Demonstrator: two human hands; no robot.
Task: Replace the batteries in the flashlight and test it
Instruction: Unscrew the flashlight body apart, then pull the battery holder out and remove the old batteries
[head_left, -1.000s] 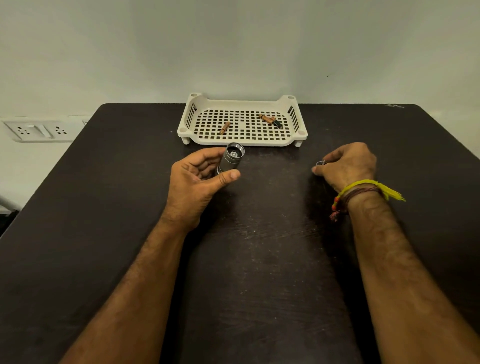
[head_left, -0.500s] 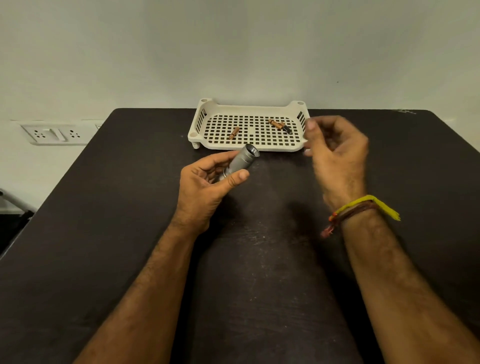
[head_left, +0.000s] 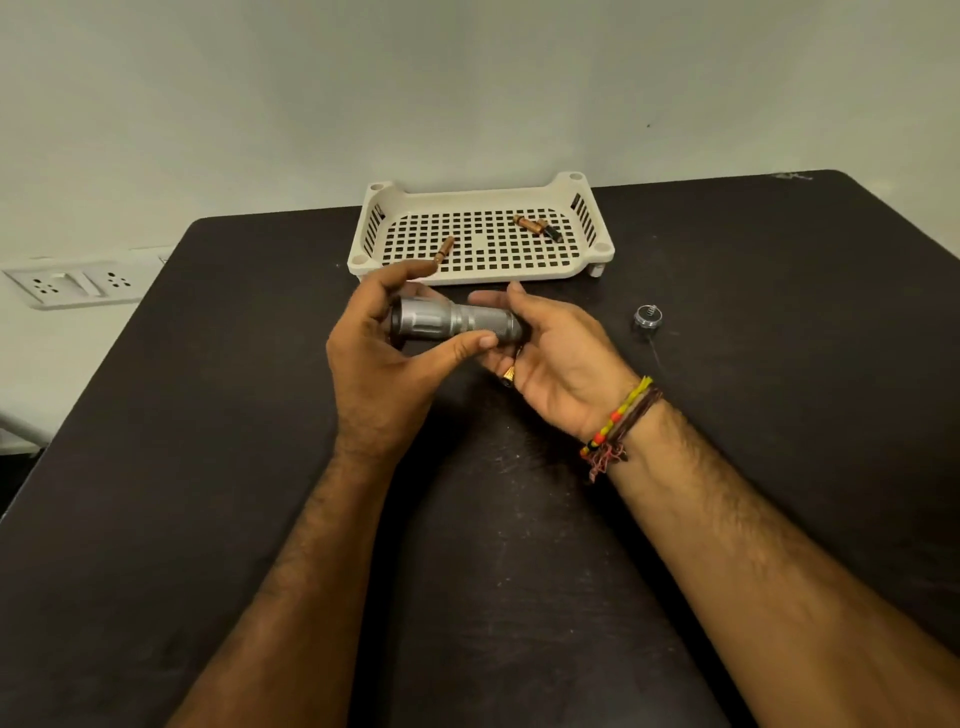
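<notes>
While the left hand (head_left: 384, 374) curls its thumb and fingers round the one silver flashlight (head_left: 454, 323), the body lies sideways above the black table (head_left: 208, 467), just in front of the tray (head_left: 480, 273), its wide head end to the left and its tail end over the right palm. The right hand (head_left: 558, 369) lies palm up with fingers relaxed and spread beneath that tail end; a small gold-coloured piece (head_left: 509, 375) shows at its lower edge, too hidden to name. In the cream perforated tray I count two separate spots with batteries: one copper-coloured battery (head_left: 444, 249) near its front left, and a small cluster (head_left: 537, 228) toward its back right, where I cannot tell how many lie together. One metal tail cap (head_left: 647, 318) with a spring sits on the table, in front of the tray's right corner and well apart from both hands. A beaded bracelet (head_left: 618, 421) circles the right wrist.
</notes>
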